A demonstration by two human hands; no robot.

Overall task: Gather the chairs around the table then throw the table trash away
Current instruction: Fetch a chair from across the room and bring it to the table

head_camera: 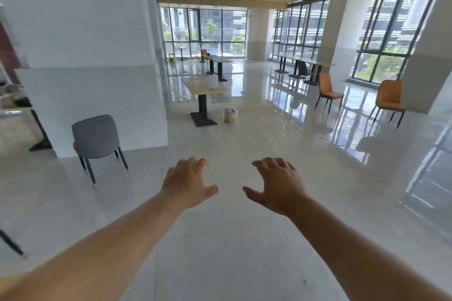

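Both arms stretch forward, palms down, over bare glossy floor [232, 239]. Left hand [187, 184] is released, fingers spread and slightly curled, grasping nothing. Right hand [278, 186] is the same: spread, empty, thumb pointing inward toward the left one. The hands are apart and neither touches anything.

The square counter [204, 87] with a light wood top and a dark pedestal base stands ahead in mid room, well beyond the hands. A white container [213, 82] sits on its top near the far right corner; what it is cannot be told. On the floor just right of the pedestal base sits a small trash bag [230, 115], pale, with something greenish at the top.

No chair is at the counter. The grey chair [96, 139] stands at left against the white pillar [85, 56], back toward the camera, well apart from the counter. Two orange chairs stand at right, near the windows: the nearer orange chair [389, 100] by the right pillar and the farther orange chair [327, 90] to its left, both well apart from the counter. More long counters [303, 62] with a dark chair line the far windows.
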